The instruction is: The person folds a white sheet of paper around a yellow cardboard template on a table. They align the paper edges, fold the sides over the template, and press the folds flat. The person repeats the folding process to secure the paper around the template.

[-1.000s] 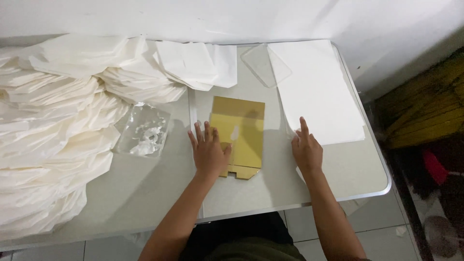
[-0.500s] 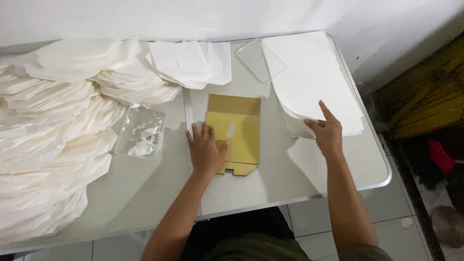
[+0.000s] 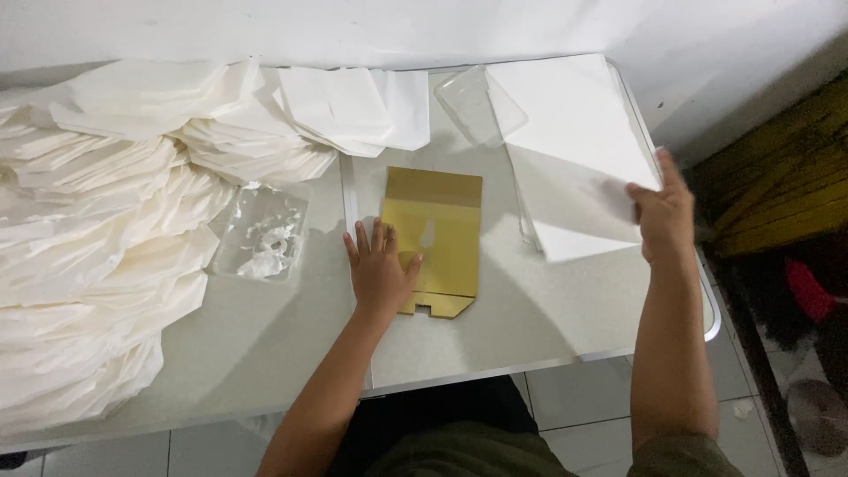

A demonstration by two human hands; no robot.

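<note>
Two bare hands work over a pale grey table (image 3: 291,353) seen from above. Nearest the body, the left hand (image 3: 380,269) lies flat with fingers spread, palm pressing on the lower left part of a flat gold cardboard blank (image 3: 439,231) that rests on the table just right of the centre seam; its notched tab edge points toward the person. The hand grips nothing, it only bears down. Further right, the right hand (image 3: 664,216) is closed on the edge of a white sheet (image 3: 574,190), thumb on top, lifting that sheet's near right corner off a stack of like sheets (image 3: 565,115) by the table's right rim. Left of the gold blank sits a clear plastic tray (image 3: 261,234) with scraps of white paper in it. Beyond, a clear plastic lid (image 3: 477,106) lies at the stack's left corner, and heaps of folded white paper (image 3: 97,221) fill the table's left side and far edge.
</note>
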